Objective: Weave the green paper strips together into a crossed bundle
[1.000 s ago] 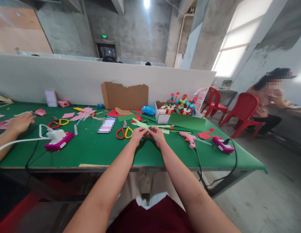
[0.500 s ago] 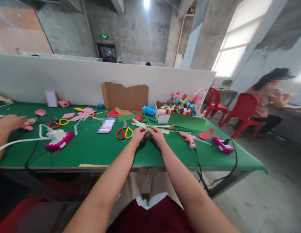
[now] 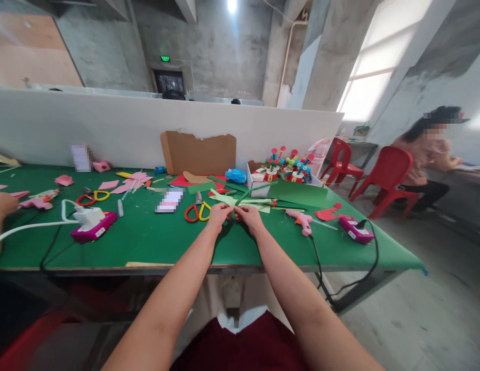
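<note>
My left hand (image 3: 220,214) and my right hand (image 3: 249,215) meet low over the table, fingers pinched close together. Between them is a narrow green paper strip (image 3: 252,192), whose free end slants up to the right toward the white box. The pinched part of the strip is mostly hidden by my fingers. Just beyond my hands lie pale green paper strips (image 3: 223,198). Left of my left hand, scissors (image 3: 198,208) with one red and one yellow handle rest on the green tabletop (image 3: 154,242).
A pink glue gun (image 3: 300,218) with a cord and a purple power strip (image 3: 356,230) lie to the right. Behind stands a white box (image 3: 259,189) of colourful figures. At the left edge are a co-worker's hand (image 3: 3,207) and another power strip (image 3: 93,226). Red chairs (image 3: 392,172) stand beyond.
The strip's free end has swung from upright to slanting right. My hands have stayed nearly in place. The co-worker's hand at left has drawn back leftward; the seated person has lowered a hand.
</note>
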A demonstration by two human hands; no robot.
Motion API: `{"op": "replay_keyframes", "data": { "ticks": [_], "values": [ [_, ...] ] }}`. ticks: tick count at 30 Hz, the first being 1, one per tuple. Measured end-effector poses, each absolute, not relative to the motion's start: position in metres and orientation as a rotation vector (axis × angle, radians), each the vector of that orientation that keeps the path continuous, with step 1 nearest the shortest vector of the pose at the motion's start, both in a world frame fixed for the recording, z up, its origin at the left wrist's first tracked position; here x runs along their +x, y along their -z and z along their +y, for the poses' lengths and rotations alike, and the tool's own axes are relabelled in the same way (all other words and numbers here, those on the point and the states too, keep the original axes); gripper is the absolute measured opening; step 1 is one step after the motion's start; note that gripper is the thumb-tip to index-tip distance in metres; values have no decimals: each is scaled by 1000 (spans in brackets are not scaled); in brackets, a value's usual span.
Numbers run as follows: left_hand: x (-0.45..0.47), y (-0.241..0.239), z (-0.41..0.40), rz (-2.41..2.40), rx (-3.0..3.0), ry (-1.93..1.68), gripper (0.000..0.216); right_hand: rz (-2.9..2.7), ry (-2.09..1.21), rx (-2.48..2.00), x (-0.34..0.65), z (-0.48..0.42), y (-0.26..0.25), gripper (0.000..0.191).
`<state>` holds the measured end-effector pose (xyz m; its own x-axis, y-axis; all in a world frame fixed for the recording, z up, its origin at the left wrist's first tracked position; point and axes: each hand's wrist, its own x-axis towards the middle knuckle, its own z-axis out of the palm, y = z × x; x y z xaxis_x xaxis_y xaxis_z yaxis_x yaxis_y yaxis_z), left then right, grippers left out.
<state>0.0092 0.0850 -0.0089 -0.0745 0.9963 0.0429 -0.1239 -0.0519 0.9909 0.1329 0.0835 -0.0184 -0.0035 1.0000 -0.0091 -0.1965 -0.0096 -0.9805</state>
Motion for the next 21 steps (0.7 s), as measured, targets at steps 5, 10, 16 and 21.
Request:
{"op": "replay_keyframes", "data": {
  "ticks": [5, 10, 16, 21],
  "values": [
    [9, 9, 85, 1145, 1121, -1333, 29, -1051, -1224, -1097, 134, 83, 19, 28],
    [8, 12, 87, 1094, 1138, -1316, 32, -1034, -1257, -1075, 136, 85, 20, 31],
    [8, 15, 90, 1088, 1118, -1314, 35, -1030, -1278, -1050, 136, 85, 20, 32],
    [7, 17, 91, 1090, 1140, -1320, 33, -1000, -1315, -1048, 135, 83, 19, 33]
  ]
}}
